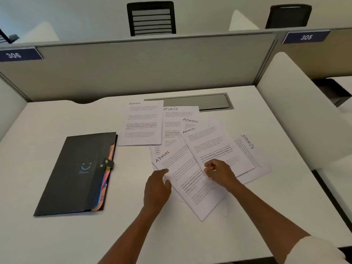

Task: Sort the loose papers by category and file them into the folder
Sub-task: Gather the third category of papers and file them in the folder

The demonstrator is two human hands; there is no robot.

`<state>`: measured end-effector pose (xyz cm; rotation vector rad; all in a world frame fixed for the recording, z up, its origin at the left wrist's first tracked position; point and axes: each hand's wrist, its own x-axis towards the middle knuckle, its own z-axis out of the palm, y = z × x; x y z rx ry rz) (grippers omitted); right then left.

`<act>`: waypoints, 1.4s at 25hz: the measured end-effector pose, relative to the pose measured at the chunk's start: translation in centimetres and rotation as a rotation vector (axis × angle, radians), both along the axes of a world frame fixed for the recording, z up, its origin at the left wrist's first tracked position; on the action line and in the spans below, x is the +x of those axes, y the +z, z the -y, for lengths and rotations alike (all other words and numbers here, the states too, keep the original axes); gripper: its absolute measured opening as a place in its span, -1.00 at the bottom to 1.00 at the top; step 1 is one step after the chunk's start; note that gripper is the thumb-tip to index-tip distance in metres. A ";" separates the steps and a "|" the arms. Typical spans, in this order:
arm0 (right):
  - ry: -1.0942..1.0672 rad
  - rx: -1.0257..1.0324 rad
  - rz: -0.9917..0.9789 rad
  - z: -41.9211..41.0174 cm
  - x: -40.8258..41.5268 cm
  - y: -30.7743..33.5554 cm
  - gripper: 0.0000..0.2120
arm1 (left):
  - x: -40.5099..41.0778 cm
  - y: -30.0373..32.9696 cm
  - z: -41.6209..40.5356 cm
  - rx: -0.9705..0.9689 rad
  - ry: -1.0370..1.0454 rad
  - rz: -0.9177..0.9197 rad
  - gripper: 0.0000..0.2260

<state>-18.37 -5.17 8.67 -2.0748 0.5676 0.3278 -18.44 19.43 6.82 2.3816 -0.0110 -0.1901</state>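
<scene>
Your left hand [157, 187] lies on the white surface [57, 235] with its fingers straight, the fingertips touching the near-left edge of a tilted sheet headed ADMIN [187, 184]. Your right hand [219, 173] has its grip curled together, pinching the near edge of a second ADMIN sheet [213, 147] that overlaps the first. These two lie on top of a loose fan of papers: a SPORTS sheet [251, 155] pokes out to the right, another SPORTS sheet [171, 121] and a further ADMIN heading sit just behind, and one separate ADMIN page [142, 122] lies flat at the far left of the spread. The dark folder [76, 174] rests closed on the surface to the left, apart from the papers, with coloured tabs [106, 178] showing along its right edge.
</scene>
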 end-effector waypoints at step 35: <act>-0.054 0.136 0.215 5.5 0.3 0.2 -0.52 | 2.9 2.8 4.1 -0.813 0.216 -0.403 -0.62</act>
